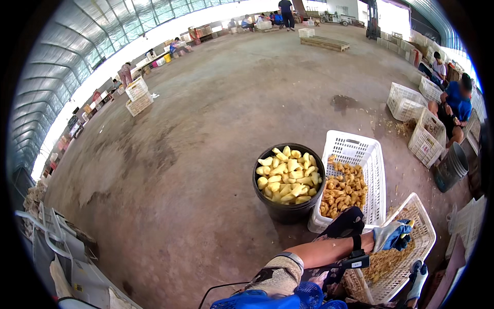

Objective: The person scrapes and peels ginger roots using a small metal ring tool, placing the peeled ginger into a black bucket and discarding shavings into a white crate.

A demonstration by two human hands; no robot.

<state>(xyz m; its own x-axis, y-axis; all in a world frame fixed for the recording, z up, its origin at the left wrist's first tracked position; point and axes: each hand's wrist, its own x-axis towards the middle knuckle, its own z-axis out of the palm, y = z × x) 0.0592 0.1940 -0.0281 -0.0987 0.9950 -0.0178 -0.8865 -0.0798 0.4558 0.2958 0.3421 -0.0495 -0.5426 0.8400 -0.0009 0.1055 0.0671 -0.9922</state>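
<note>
My left hand, in a grey and blue work glove, is closed around a piece of ginger whose pale yellow end shows past the fingers. It hangs over a white plastic crate with ginger peelings inside. My right hand, gloved the same way, is at that crate's right side with its fingers curled. A small greyish thing seems to be at its fingers, too unclear to name. Beyond my knee, a white crate holds unpeeled ginger. Beside it, a black bucket is heaped with peeled ginger.
A grey bucket and white crates stand at the right, near a seated person. Stacked crates are at far left, a wooden pallet and a forklift at the back. A grey metal frame occupies the lower left.
</note>
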